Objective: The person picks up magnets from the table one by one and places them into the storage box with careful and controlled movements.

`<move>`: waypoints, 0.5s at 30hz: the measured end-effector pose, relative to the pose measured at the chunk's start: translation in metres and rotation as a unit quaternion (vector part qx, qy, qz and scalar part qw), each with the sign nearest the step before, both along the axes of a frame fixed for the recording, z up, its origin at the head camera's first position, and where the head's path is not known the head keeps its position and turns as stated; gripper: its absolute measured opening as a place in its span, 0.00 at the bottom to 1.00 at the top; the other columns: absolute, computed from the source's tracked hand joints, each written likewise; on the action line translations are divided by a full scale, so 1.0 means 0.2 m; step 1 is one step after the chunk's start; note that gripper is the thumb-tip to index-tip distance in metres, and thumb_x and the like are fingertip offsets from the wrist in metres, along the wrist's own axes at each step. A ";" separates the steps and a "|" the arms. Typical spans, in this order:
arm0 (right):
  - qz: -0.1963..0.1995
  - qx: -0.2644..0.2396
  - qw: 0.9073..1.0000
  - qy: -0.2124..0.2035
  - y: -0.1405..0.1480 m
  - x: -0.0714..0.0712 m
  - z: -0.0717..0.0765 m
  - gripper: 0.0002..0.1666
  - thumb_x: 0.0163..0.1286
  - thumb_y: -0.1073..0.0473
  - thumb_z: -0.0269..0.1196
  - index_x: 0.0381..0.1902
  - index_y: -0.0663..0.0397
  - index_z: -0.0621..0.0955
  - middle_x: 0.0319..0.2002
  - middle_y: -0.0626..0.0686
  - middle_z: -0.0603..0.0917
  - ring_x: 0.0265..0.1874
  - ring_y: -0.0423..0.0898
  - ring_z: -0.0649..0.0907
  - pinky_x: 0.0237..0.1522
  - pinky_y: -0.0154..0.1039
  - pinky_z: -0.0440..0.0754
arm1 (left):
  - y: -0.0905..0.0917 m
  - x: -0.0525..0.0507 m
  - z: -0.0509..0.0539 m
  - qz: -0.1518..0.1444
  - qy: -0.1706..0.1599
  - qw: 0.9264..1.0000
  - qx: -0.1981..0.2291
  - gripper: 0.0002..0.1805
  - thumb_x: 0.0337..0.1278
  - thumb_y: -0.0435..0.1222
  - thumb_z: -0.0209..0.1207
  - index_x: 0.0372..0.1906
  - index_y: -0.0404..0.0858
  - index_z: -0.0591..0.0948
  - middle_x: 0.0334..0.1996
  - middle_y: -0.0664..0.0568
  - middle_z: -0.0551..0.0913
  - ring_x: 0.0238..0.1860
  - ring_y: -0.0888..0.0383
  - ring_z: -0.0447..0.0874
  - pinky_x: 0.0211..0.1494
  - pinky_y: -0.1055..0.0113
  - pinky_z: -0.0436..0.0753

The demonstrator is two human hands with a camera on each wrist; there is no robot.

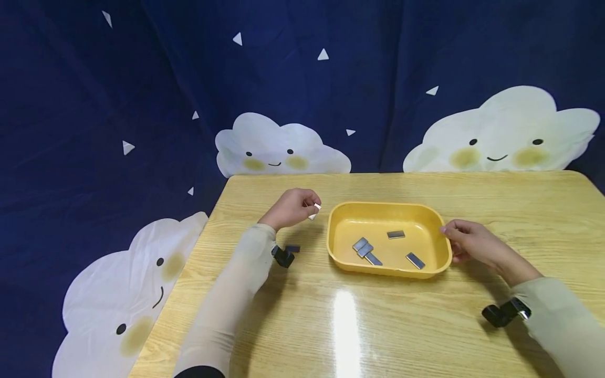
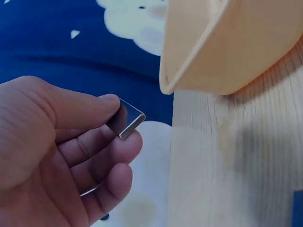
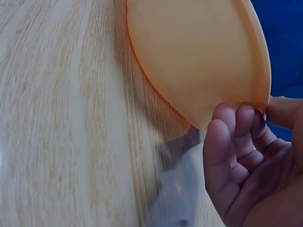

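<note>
My left hand (image 1: 293,206) is left of a yellow plastic basin (image 1: 387,270), held above the table. Between thumb and fingers it pinches a small shiny rectangular metal block (image 2: 129,120), whose outer end sticks out past the fingertips. At the basin's right end, my right hand (image 1: 475,242) grips the rim, thumb at the edge and fingers against the outer wall (image 3: 199,56). Inside the basin lie several similar grey metal blocks (image 1: 415,261): some are bunched together at the left, others lie apart.
A dark flat block (image 1: 292,248) lies on the wooden table (image 1: 293,325) beside the left wrist camera. Behind the table hangs a dark blue curtain (image 1: 283,79) with white clouds and triangles. Light glares off the table in front of the basin.
</note>
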State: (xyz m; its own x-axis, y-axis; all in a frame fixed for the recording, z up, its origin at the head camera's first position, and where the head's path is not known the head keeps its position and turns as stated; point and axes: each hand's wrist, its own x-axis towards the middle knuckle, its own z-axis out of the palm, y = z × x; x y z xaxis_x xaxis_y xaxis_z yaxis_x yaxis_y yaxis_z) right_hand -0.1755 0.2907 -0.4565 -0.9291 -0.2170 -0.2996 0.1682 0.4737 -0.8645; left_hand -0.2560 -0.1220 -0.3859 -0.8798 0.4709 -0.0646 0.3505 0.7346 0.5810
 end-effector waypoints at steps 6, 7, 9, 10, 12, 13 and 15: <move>-0.002 0.001 1.000 0.001 0.00 0.00 0.00 0.24 0.80 0.46 0.48 0.43 0.65 0.72 0.28 0.46 0.79 0.26 0.39 0.82 0.30 0.38 0.86 | 0.09 -0.03 0.09 -0.041 0.033 0.998 -0.042 0.07 0.65 0.34 0.58 0.43 0.39 0.83 0.34 0.50 0.87 0.35 0.58 0.83 0.47 0.64 0.81; -0.004 0.001 1.000 -0.001 0.00 0.00 0.00 0.24 0.80 0.45 0.48 0.43 0.64 0.73 0.28 0.46 0.79 0.26 0.38 0.82 0.31 0.38 0.86 | 0.11 -0.03 0.10 -0.047 0.038 0.997 -0.047 0.07 0.65 0.34 0.58 0.43 0.39 0.83 0.35 0.50 0.87 0.36 0.58 0.83 0.48 0.64 0.81; -0.001 0.000 1.000 -0.001 0.00 0.00 0.00 0.24 0.80 0.46 0.48 0.43 0.64 0.73 0.28 0.46 0.79 0.26 0.38 0.82 0.30 0.38 0.86 | 0.15 -0.04 0.12 -0.063 0.042 0.995 -0.058 0.07 0.65 0.35 0.58 0.44 0.39 0.84 0.37 0.49 0.87 0.37 0.57 0.83 0.48 0.65 0.81; 0.000 0.000 1.000 -0.001 0.00 0.00 0.00 0.23 0.80 0.46 0.48 0.43 0.64 0.73 0.28 0.46 0.79 0.26 0.38 0.82 0.30 0.38 0.86 | 0.17 -0.04 0.12 -0.073 0.044 0.994 -0.064 0.08 0.65 0.35 0.58 0.44 0.39 0.84 0.38 0.49 0.87 0.38 0.58 0.83 0.48 0.65 0.81; 0.001 -0.002 1.000 0.000 0.00 0.00 -0.01 0.23 0.80 0.46 0.47 0.42 0.64 0.73 0.28 0.46 0.79 0.26 0.38 0.82 0.30 0.39 0.86 | 0.23 -0.05 0.14 -0.094 0.045 0.992 -0.075 0.08 0.65 0.34 0.58 0.45 0.39 0.84 0.40 0.49 0.87 0.38 0.58 0.83 0.48 0.66 0.81; 0.002 -0.002 1.000 0.001 0.00 0.00 -0.01 0.23 0.80 0.47 0.47 0.42 0.64 0.72 0.28 0.46 0.80 0.26 0.38 0.82 0.30 0.39 0.85 | 0.25 -0.05 0.15 -0.103 0.047 0.990 -0.082 0.08 0.65 0.34 0.58 0.45 0.39 0.84 0.40 0.50 0.87 0.38 0.58 0.82 0.47 0.67 0.81; 0.003 -0.002 1.000 0.002 -0.01 0.00 -0.01 0.23 0.80 0.47 0.47 0.43 0.65 0.72 0.28 0.45 0.80 0.27 0.38 0.82 0.30 0.39 0.85 | 0.31 -0.05 0.17 -0.118 0.053 0.987 -0.096 0.08 0.65 0.33 0.58 0.45 0.39 0.84 0.40 0.51 0.87 0.37 0.59 0.81 0.47 0.68 0.80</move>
